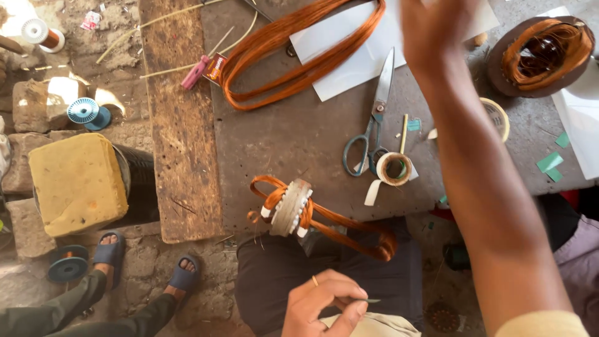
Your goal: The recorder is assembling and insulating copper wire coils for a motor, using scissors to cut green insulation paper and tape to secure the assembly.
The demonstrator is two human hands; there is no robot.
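Head view, grey surface [293,134] mid-frame, scissors [372,118], copper wire coil [299,53] at top, left hand [327,302] pinching a thin sliver, right hand [433,28] spread wide, dirt floor at left

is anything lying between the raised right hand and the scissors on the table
Nothing visible does. The right hand is raised above the white paper sheet, and the scissors lie just below and left of it on the grey table, their blades uncovered. The tape roll sits beside the handles.

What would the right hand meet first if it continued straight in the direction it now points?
The right hand is raised and reaches away from the person, toward the far side of the table. The white paper sheet lies under its fingers, so it would probably come first, though the hand's height above it is unclear.
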